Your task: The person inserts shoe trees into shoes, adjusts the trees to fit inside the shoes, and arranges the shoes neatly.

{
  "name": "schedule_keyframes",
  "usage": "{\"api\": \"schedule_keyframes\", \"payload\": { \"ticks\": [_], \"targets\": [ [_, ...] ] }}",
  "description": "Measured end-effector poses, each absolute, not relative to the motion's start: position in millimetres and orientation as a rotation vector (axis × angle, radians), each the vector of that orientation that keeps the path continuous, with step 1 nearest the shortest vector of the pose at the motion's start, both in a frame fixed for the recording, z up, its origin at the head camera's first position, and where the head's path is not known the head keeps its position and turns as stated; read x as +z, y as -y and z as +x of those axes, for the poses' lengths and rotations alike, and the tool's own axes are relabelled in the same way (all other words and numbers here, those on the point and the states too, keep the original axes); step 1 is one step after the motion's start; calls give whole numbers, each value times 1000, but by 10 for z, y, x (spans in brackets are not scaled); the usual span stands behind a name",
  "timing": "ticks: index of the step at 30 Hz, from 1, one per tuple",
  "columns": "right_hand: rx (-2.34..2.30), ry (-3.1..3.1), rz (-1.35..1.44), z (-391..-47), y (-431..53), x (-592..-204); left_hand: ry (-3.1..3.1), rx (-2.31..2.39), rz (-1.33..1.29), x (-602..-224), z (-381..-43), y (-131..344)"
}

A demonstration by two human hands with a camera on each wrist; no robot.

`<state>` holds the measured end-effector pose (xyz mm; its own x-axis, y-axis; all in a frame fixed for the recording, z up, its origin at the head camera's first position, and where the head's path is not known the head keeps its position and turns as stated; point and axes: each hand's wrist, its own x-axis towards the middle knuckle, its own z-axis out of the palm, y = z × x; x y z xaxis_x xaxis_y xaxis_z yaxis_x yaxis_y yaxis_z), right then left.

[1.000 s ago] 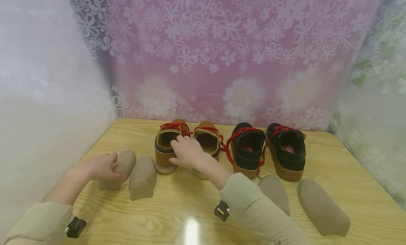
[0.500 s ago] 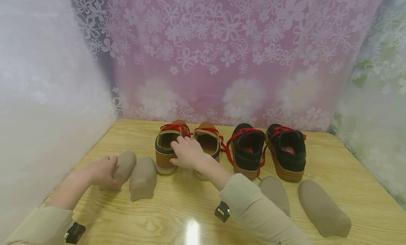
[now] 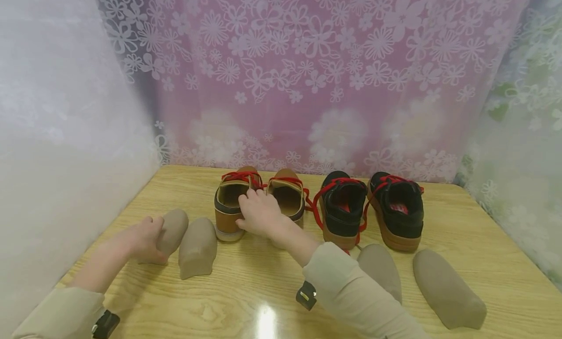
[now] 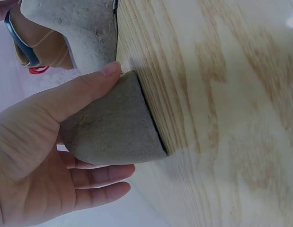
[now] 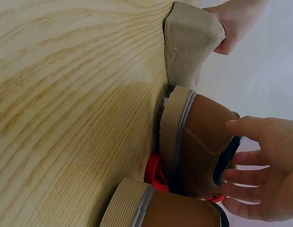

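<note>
At the left my left hand (image 3: 144, 239) grips the outermost grey-beige moulded shoe insert (image 3: 174, 231). In the left wrist view the thumb lies on one side of this insert (image 4: 113, 127) and the fingers on the other; its edge is at or near the table. My right hand (image 3: 260, 213) is at the left brown shoe (image 3: 227, 223), thumb by the heel and fingers near the collar. The right wrist view shows these fingers (image 5: 248, 177) loosely extended; firm contact is unclear. A second brown shoe (image 3: 287, 197) stands partly behind that hand and wrist. Both have red laces.
Another shoe insert (image 3: 198, 249) lies between the left hand and the brown shoes. Two black shoes (image 3: 342, 217) with red laces stand to the right. In front of them lie two more inserts (image 3: 448, 290). A pink flowered curtain (image 3: 281, 85) hangs behind the wooden table (image 3: 219, 309).
My left hand has lowered slightly and closed its thumb and fingers around the leftmost shoe insert. The right hand has stayed almost still beside the brown shoe.
</note>
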<state>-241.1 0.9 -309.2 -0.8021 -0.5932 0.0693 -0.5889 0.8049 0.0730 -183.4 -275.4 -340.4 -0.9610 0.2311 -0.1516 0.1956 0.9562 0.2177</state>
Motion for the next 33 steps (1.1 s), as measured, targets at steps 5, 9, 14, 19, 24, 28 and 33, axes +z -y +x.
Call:
{"api": "schedule_keyframes", "payload": {
  "ticks": [5, 9, 14, 19, 24, 28, 33],
  "targets": [
    [-79, 2925, 882, -2402, 15, -3110, -2936, 301, 317, -3416, -1832, 2751],
    [-77, 2920, 861, -2398, 32, -3131, -2933, 265, 319, -3424, -1833, 2746],
    [-62, 2929, 845, -2400, 34, -3140, -2963, 215, 329, -3445, -1844, 2738],
    [-6, 2962, 814, -2401, 32, -3141, -2979, 170, 312, -3449, -1837, 2715],
    [24, 2977, 795, -2389, 40, -3156, -2986, 139, 295, -3441, -1828, 2702],
    [5, 2963, 792, -2385, 42, -3171, -3002, 100, 296, -3436, -1820, 2681],
    [-22, 2937, 795, -2379, 39, -3175, -3027, 41, 302, -3442, -1815, 2652]
  ]
}}
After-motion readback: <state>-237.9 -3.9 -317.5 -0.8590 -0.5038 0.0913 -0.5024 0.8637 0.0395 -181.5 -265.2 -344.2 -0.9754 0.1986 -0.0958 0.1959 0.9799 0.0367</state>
